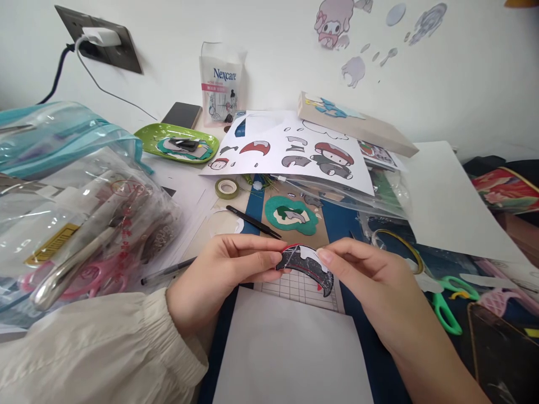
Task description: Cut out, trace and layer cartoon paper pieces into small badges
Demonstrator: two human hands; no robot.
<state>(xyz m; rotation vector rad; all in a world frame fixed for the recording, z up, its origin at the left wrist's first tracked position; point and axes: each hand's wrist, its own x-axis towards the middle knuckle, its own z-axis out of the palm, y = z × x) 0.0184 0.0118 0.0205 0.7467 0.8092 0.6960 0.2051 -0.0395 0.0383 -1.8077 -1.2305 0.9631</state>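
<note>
A small crescent-shaped cutout [306, 271], black with sketchy white lines, a red edge and a pale patch, is held up in front of me. My left hand [227, 264] pinches its left end between thumb and fingers. My right hand [368, 275] is closed on its upper right side, with the thumb on the pale patch. The fingers behind the piece are partly hidden. Beneath lies a white sheet with a grid [286, 288]. Just beyond my hands are black tweezers [252, 221] and a green cloud-shaped cutout [273, 216] with smaller pieces on it.
A printed pattern sheet [269, 160], green tape roll [226, 188] and green tray [147, 137] with cutouts lie farther back. Clear tool bags [92, 224] crowd the left. At right are green-handled scissors [447, 314]. Blank white paper [290, 353] lies nearest me.
</note>
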